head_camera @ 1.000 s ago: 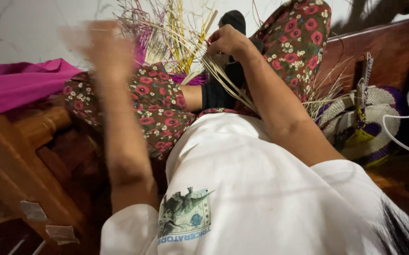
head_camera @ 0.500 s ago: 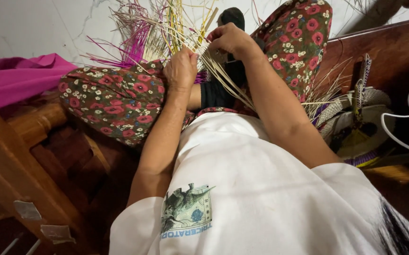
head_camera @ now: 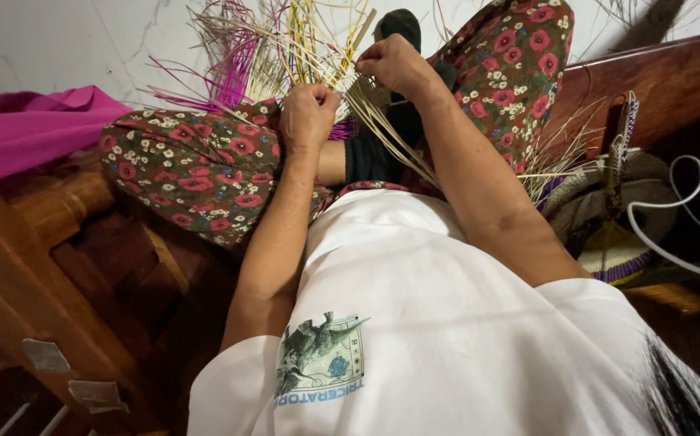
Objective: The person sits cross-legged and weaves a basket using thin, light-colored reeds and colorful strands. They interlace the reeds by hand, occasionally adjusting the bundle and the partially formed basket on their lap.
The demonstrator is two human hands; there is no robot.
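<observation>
A half-woven piece of thin straw strips [head_camera: 301, 48], pale, yellow and magenta, rests on my knees in floral trousers [head_camera: 197, 173]. My left hand [head_camera: 308, 115] is closed on strips at the near edge of the weave. My right hand [head_camera: 394, 64] pinches a bundle of pale strips [head_camera: 390, 137] that runs down toward my lap. The two hands sit close together, a few strips apart. Loose strip ends fan out above and to the left.
A magenta cloth [head_camera: 27, 133] lies at the left. Wooden furniture [head_camera: 35, 266] fills the lower left, and a wooden rail [head_camera: 649, 81] runs at the right. A woven basket [head_camera: 608, 210] and a white cord [head_camera: 681, 234] sit at the right.
My left hand came down from the raised, blurred position at the left and closed on the strips next to my right hand. The right hand stayed on its bundle.
</observation>
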